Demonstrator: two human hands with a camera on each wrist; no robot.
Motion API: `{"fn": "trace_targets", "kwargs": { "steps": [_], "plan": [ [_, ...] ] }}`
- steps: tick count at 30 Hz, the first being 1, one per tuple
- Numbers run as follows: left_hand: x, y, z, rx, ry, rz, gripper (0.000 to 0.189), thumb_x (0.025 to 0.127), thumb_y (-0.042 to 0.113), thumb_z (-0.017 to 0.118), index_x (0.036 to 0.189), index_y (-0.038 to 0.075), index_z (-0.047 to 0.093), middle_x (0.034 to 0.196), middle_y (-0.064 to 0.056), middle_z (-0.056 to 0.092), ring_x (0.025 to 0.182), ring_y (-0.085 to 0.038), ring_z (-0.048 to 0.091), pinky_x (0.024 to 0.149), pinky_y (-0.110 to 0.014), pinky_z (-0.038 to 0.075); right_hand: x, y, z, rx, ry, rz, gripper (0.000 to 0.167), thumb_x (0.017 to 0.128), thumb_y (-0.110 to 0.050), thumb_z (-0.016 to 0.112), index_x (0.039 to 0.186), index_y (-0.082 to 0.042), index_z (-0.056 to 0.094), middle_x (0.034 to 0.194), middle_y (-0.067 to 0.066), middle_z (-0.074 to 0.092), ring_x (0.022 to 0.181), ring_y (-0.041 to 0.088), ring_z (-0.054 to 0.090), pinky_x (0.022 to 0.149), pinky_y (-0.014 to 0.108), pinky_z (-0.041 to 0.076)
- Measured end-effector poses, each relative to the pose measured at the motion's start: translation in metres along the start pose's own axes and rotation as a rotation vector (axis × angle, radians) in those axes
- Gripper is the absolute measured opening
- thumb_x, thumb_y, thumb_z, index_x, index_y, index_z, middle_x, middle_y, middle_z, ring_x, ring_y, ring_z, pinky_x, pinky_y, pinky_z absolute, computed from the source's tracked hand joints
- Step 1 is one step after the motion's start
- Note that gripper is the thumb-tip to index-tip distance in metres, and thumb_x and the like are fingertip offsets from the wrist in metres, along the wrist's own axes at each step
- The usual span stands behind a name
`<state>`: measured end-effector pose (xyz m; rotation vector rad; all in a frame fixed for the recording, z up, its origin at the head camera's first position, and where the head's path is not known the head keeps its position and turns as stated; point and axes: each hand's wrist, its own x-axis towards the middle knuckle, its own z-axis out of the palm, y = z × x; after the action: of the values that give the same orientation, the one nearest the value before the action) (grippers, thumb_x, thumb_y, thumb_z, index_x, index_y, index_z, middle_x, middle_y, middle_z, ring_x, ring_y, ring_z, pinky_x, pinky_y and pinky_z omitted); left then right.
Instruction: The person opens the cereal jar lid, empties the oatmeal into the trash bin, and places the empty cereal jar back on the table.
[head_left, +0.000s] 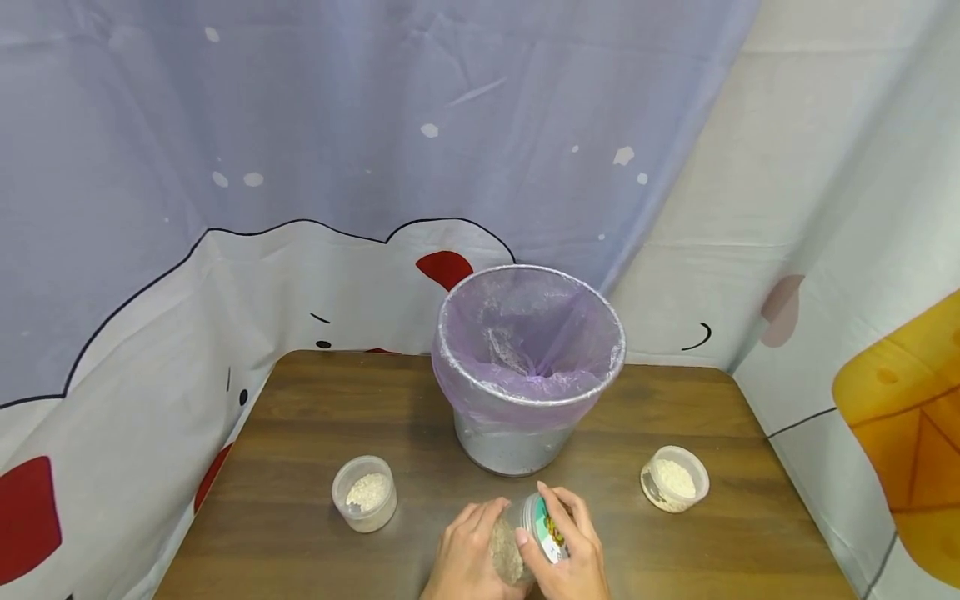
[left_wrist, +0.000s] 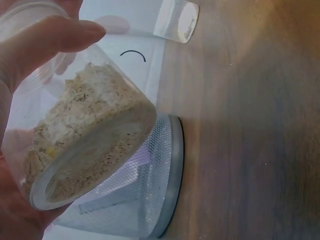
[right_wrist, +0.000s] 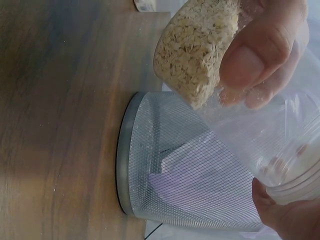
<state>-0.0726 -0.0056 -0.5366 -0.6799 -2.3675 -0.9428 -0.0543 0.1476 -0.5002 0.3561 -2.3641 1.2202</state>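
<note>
The left hand (head_left: 467,552) clasps the leaning jar (head_left: 507,552) and the right hand (head_left: 576,557) its lid (head_left: 553,530), in front of the bin (head_left: 504,442), so a jerky twist freeing that lid could tip flakes (right_wrist: 196,52) onto the surface (head_left: 277,533).

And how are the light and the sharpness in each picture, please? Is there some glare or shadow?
Head: soft, fairly even light, but the print on the lid is not legible; left wrist: a warm bright patch on the table at upper right, darker shade below; right wrist: flakes fairly crisp, the table dim.
</note>
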Motion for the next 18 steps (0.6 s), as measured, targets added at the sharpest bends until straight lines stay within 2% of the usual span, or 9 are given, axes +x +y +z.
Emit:
{"fn": "trace_targets", "kwargs": {
  "steps": [9,13,18],
  "plan": [
    [0.0005,-0.0022,-0.0031,-0.034,-0.039,-0.006,0.086,0.046,0.056,0.081,0.112,0.007,0.057,0.100,-0.003,0.066,0.083,-0.014,0.061,0.066,-0.029,0.053,-0.0034,-0.0008,-0.0001,0.065,-0.020,0.049,0.061,0.073,-0.011,0.074,0.130,-0.009,0.051,0.122,0.004,0.047,0.102,0.015,0.051,0.076,0.025,0.052],
    [0.0026,-0.0030,-0.0034,-0.043,-0.065,-0.007,0.084,0.046,0.053,0.081,0.112,0.007,0.057,0.101,-0.004,0.066,0.085,-0.014,0.061,0.068,-0.030,0.053,-0.0031,0.0016,-0.0003,0.105,-0.013,0.020,0.060,0.074,-0.007,0.073,0.129,-0.004,0.051,0.122,0.007,0.046,0.105,0.014,0.050,0.078,0.024,0.051],
    [0.0048,-0.0023,-0.0039,-0.054,-0.087,-0.021,0.084,0.045,0.051,0.081,0.113,0.008,0.057,0.102,-0.003,0.065,0.086,-0.017,0.064,0.069,-0.030,0.054,-0.0012,0.0045,-0.0005,0.155,0.034,-0.073,0.061,0.069,0.001,0.073,0.126,0.001,0.052,0.119,0.012,0.048,0.104,0.012,0.051,0.078,0.020,0.050]
  ]
}}
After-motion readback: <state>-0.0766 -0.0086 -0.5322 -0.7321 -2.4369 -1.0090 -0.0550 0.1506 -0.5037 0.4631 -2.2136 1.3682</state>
